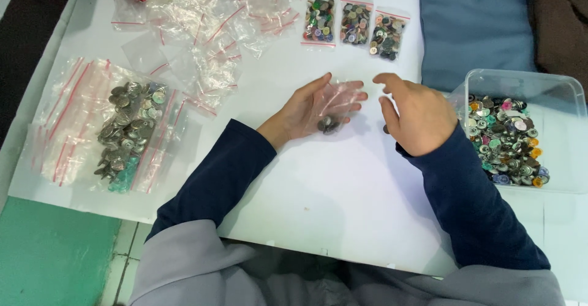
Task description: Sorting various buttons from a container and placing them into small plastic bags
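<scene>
your left hand [304, 111] lies palm up, fingers loosely open, cradling a small clear bag [335, 105] w/ a few buttons so its mouth stays accessible. right hand [411, 115], at 3 o'clock, half-curled, contents unclear.

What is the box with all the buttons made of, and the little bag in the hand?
The box looks like clear, stiff plastic: its buttons show through the walls. The little bag on the left hand seems thin, see-through plastic film, crinkled and glossy.
</scene>
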